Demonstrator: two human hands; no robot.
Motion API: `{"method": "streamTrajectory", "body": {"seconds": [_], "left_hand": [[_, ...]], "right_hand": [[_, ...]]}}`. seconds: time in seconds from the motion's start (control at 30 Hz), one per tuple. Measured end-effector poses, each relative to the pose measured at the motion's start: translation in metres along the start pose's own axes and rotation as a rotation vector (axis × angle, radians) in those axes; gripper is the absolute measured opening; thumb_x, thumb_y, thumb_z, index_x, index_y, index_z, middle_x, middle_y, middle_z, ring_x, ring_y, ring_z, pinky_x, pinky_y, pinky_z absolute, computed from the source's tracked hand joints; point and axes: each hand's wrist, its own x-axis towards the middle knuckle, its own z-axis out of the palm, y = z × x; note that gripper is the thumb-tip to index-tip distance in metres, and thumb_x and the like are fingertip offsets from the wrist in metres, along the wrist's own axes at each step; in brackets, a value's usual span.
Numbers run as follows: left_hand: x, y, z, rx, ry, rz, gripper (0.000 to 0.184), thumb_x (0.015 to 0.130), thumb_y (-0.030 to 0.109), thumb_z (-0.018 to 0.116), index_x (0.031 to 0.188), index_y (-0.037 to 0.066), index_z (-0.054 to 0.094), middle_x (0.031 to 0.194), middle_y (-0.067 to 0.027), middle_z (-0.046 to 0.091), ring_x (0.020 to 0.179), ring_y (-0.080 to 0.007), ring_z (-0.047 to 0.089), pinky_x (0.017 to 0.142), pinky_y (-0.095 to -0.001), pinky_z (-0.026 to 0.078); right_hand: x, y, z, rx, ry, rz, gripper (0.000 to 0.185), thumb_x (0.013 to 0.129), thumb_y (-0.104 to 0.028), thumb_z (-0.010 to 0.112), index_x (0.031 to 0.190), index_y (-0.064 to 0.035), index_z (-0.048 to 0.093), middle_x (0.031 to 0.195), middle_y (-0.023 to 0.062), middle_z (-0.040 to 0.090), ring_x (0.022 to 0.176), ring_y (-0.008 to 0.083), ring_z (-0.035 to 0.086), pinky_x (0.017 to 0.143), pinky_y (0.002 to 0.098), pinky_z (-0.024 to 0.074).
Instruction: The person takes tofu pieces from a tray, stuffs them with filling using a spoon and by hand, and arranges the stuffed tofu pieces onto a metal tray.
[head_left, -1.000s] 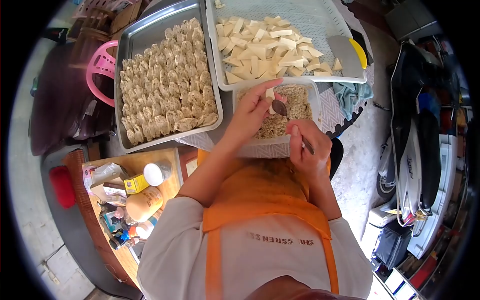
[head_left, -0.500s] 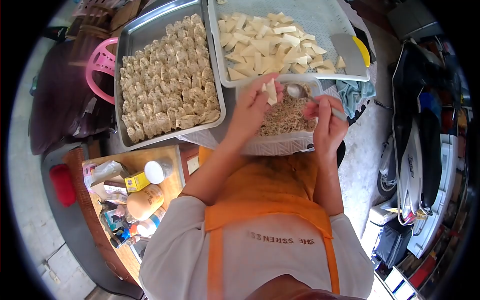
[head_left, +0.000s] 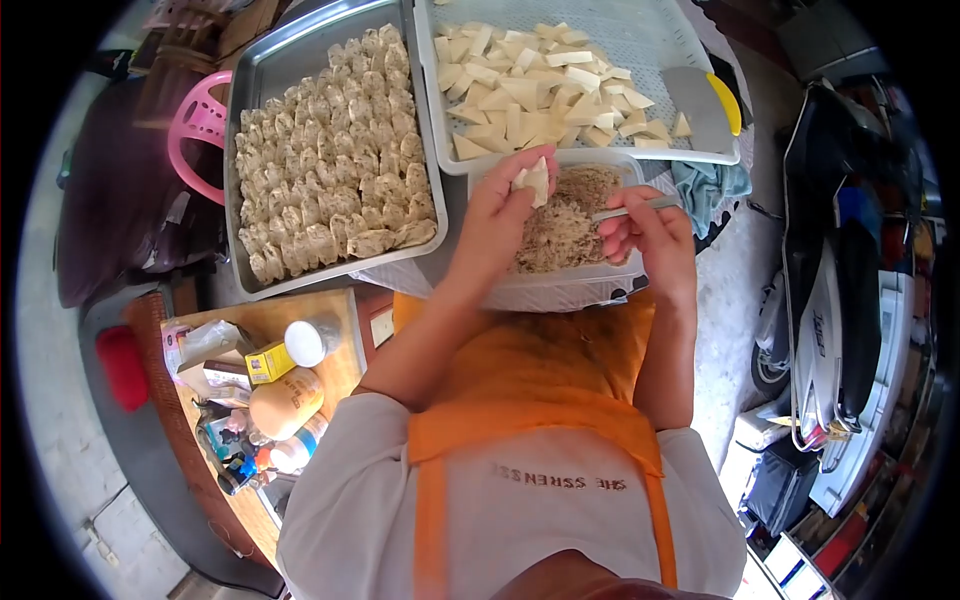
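Note:
My left hand (head_left: 497, 212) is closed around a pale wedge of what looks like tofu (head_left: 536, 181), held above the left side of a clear plastic tub (head_left: 575, 288). Brown, crumbly minced filling (head_left: 556, 232) lies in the tub. In my right hand (head_left: 657, 238) is a metal spoon (head_left: 640, 207), gripped by its handle. Its bowl end points left and down at the filling, and I cannot make out how much it carries. Behind the tub, a white perforated tray (head_left: 655, 45) bears a heap of pale wedges (head_left: 530, 95).
On the left, a metal tray (head_left: 290, 60) holds rows of filled pieces (head_left: 330, 160). A grey scraper with a yellow edge (head_left: 705, 105) rests in the white tray. A teal cloth (head_left: 712, 185) hangs at right. Bottles and boxes crowd a wooden surface (head_left: 335, 355) at lower left.
My right hand has tilted the spoon, bringing its bowl down from beside my left hand towards the filling. My left hand keeps the wedge in nearly the same spot.

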Motion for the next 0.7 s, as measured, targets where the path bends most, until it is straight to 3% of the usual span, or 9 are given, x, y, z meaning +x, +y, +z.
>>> {"method": "streamTrajectory", "body": {"seconds": [0.13,0.27,0.37,0.47,0.5,0.57,0.6,0.67,0.7], "left_hand": [[-0.003,0.01,0.006,-0.044,-0.008,-0.149,0.043,0.091,0.001,0.04,0.132,0.004,0.051,0.124,-0.007,0.058,0.112,-0.0151,0.055,0.096,-0.0267,0.042],[-0.003,0.014,0.006,-0.09,-0.023,-0.218,0.041,0.094,0.005,0.039,0.133,0.006,0.051,0.123,-0.0057,0.058,0.112,-0.0145,0.054,0.094,-0.0267,0.043],[0.0,-0.001,0.002,0.051,-0.071,-0.169,0.035,0.097,0.011,0.041,0.13,0.005,0.052,0.119,-0.006,0.059,0.111,-0.0131,0.054,0.092,-0.0256,0.043],[0.0,-0.014,0.007,0.301,-0.073,0.155,0.03,0.094,0.01,0.047,0.122,0.006,0.058,0.099,-0.0002,0.063,0.08,-0.0085,0.056,0.07,-0.0266,0.046],[-0.002,-0.011,0.008,0.256,-0.068,0.079,0.028,0.095,0.01,0.047,0.12,0.006,0.058,0.096,-0.0019,0.063,0.079,-0.0093,0.057,0.068,-0.0277,0.046],[-0.007,-0.002,0.011,0.166,-0.055,-0.071,0.024,0.095,0.009,0.047,0.116,0.005,0.058,0.091,-0.0053,0.062,0.076,-0.0109,0.057,0.065,-0.03,0.048],[-0.007,-0.002,0.011,0.321,-0.045,0.016,0.022,0.096,0.01,0.046,0.115,0.005,0.058,0.089,-0.0055,0.061,0.075,-0.0109,0.057,0.063,-0.0292,0.047],[-0.005,-0.003,0.009,0.628,-0.022,0.189,0.02,0.097,0.01,0.044,0.113,0.004,0.056,0.084,-0.0061,0.059,0.073,-0.011,0.056,0.059,-0.0276,0.047],[-0.007,0.002,0.009,0.528,-0.028,0.072,0.02,0.098,0.011,0.044,0.112,0.004,0.056,0.084,-0.0057,0.058,0.072,-0.0111,0.055,0.058,-0.0276,0.047]], "right_hand": [[-0.006,-0.006,0.001,0.099,0.074,-0.145,0.024,0.098,-0.017,0.046,0.097,0.0016,0.062,0.071,0.0098,0.066,0.053,0.0136,0.062,0.048,0.0238,0.048],[-0.005,-0.01,0.029,-0.07,0.204,-0.249,0.02,0.096,-0.013,0.052,0.093,0.0037,0.062,0.071,0.0104,0.066,0.055,0.0143,0.064,0.05,0.0233,0.0504],[-0.003,-0.008,0.046,-0.338,0.232,-0.367,0.016,0.092,-0.01,0.06,0.088,0.0054,0.063,0.072,0.0098,0.067,0.058,0.0139,0.065,0.052,0.0241,0.0513],[0.002,-0.015,0.061,-0.498,0.145,-0.532,0.018,0.094,-0.011,0.059,0.086,0.0052,0.062,0.07,0.0079,0.065,0.058,0.0121,0.065,0.05,0.0217,0.0513],[0.005,-0.017,0.063,-0.594,0.14,-0.568,0.019,0.093,-0.01,0.06,0.084,0.0058,0.063,0.065,0.0064,0.065,0.056,0.0101,0.064,0.047,0.0207,0.0498],[0.006,-0.023,0.067,-0.602,0.153,-0.53,0.015,0.089,-0.011,0.063,0.084,0.0028,0.064,0.062,0.011,0.062,0.052,0.0192,0.063,0.048,0.0256,0.0485],[0.006,-0.027,0.069,-0.607,0.157,-0.511,0.014,0.087,-0.012,0.064,0.084,0.0013,0.065,0.06,0.0134,0.06,0.05,0.0238,0.062,0.049,0.028,0.0478],[-0.002,-0.034,0.07,-0.656,0.222,-0.562,0.016,0.089,-0.013,0.064,0.081,0.0013,0.064,0.058,0.011,0.061,0.048,0.0199,0.061,0.047,0.027,0.047],[-0.007,-0.037,0.069,-0.683,0.251,-0.587,0.018,0.089,-0.013,0.063,0.08,0.0013,0.064,0.057,0.0099,0.061,0.046,0.0179,0.06,0.046,0.0265,0.0466]]}}
